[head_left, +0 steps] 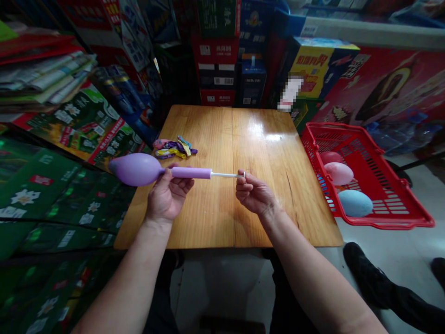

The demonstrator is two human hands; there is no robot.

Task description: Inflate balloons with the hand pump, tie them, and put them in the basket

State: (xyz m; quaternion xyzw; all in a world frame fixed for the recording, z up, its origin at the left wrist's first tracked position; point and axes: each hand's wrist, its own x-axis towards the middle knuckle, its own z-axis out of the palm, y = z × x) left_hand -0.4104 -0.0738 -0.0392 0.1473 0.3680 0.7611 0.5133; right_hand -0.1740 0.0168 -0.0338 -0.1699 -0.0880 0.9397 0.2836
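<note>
My left hand [169, 194] is closed around the purple barrel of a hand pump [191, 173], held level above the wooden table [222, 213]. A partly inflated purple balloon [136, 169] sits on the pump's left end, past the table's left edge. My right hand [253, 192] pinches the handle at the end of the pump's thin white rod [225, 175], which is drawn out to the right. A small pile of flat, uninflated balloons [175, 148] in mixed colours lies on the table just beyond my left hand.
A red plastic basket [385, 185] at the table's right holds pink and blue inflated balloons [354, 203]. Stacked printed cartons [219, 51] crowd the left side and back. Another person's dark shoe and leg [368, 278] show at lower right on the pale floor.
</note>
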